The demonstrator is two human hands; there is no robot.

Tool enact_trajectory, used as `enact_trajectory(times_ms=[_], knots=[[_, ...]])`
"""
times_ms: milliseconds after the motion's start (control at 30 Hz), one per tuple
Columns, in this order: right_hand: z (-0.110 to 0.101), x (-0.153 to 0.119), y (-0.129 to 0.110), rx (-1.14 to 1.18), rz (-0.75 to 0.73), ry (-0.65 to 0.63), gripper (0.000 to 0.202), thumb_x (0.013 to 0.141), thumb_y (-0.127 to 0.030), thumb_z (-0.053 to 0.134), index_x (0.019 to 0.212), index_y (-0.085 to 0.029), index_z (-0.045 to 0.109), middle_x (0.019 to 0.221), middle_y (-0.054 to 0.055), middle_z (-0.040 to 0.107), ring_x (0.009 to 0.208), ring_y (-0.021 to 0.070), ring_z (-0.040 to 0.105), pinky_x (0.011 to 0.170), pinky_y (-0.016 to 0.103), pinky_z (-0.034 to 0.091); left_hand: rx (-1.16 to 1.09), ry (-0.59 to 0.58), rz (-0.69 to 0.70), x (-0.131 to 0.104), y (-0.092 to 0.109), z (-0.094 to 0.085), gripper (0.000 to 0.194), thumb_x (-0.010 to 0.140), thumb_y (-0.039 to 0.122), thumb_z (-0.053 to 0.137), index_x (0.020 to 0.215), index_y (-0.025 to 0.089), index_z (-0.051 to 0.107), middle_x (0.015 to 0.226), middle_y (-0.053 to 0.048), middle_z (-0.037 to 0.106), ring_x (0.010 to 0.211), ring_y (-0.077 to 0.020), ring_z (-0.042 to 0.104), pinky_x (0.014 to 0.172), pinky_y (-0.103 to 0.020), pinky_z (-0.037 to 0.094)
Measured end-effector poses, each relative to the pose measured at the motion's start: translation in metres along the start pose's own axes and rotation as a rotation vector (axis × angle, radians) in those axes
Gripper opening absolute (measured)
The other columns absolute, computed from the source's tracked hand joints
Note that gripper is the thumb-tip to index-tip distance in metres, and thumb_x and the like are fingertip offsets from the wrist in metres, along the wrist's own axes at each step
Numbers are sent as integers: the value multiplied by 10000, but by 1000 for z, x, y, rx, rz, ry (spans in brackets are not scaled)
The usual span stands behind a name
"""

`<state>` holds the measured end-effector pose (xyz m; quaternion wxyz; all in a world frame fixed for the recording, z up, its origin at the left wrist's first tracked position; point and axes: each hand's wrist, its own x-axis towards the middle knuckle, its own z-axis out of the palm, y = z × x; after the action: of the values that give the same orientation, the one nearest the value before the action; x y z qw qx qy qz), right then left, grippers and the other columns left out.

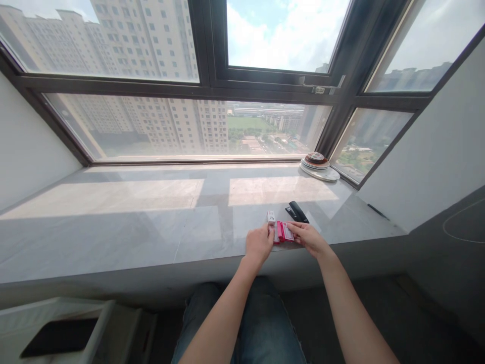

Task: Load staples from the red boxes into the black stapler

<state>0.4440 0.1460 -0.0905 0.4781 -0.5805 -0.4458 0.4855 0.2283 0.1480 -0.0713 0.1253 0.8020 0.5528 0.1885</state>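
Near the front edge of the grey stone window sill (125, 237), both my hands are at small pink-and-white pieces. My right hand (308, 238) has its fingers closed on a flat pink-and-white piece (288, 231), like a small card or box panel. My left hand (259, 245) is closed at the left side of this pink packaging, and its fingers partly cover what they grip. A bright red-pink strip (280, 231) shows between the hands. Just beyond my left fingers stands a small white box (271, 217) with dark print. A black stapler (297, 212) lies behind my right hand.
Round plates or discs (318, 167) are stacked in the far right corner by the window frame (265, 93). A thin dark stick-like object (378, 211) lies along the right wall. Below the sill at left stands a white unit (108, 323) with a dark panel.
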Motion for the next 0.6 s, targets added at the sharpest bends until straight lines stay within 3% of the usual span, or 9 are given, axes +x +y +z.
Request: enact_trajectory(times_ms=[100,233,433,600], knots=[[6,1,1,35,-11,26,523,779,-495,821,1148,-141,711,703,26,623,467,89,439,393,199,362,-2,-4,-5,0,0,0,521,1064,498,215,1127,199,637,971,-114,729,863,-262,674,749,-338,412],[19,-5,2,9,-61,97,561,796,-519,809,1216,-170,681,858,59,675,521,113,514,410,215,458,-10,-10,-14,2,-1,-1,596,1067,501,138,1083,203,654,969,-118,730,866,-264,682,749,-337,427],[40,-21,-6,-22,-37,1,509,816,-574,776,1091,-148,727,912,78,695,657,170,616,504,252,575,-20,-23,17,1,-4,-2,652,1053,561,80,1098,225,637,957,-100,733,871,-276,684,745,-342,442],[56,-26,-10,10,-61,77,534,825,-603,751,1091,-142,715,999,95,691,732,212,665,600,320,637,-9,-34,48,0,-5,-4,629,1062,521,74,1135,206,613,981,-114,725,893,-280,683,773,-352,452]])
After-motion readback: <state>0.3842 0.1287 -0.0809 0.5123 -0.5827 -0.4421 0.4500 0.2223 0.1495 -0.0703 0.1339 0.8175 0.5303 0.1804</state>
